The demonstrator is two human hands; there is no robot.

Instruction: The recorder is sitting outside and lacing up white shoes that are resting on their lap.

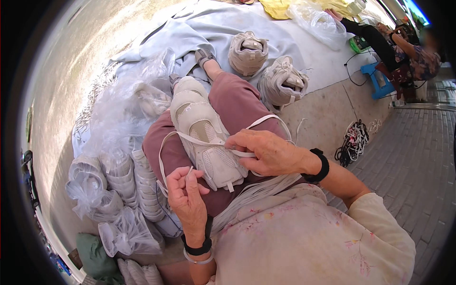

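A row of nested off-white shoe uppers (220, 165) lies across my lap, over mauve trousers. A flat white shoelace (199, 141) crosses the nearest upper and loops out on both sides of it. My left hand (185, 192), at the left of its heel end, pinches a lace tip between thumb and finger. My right hand (270, 152) is closed on the lace at the upper's right side, its fingertips close to the opening. Beneath my hands, a bundle of loose white laces (259, 192) is spread over my lap.
Two stacks of off-white shoes, one farther (248, 53) and one nearer (283, 81), stand ahead. Bagged shoes (126, 230) and clear plastic (116, 111) crowd my left. At right lie tangled cords (352, 142) and a blue stool (377, 80), beside another seated person (418, 59).
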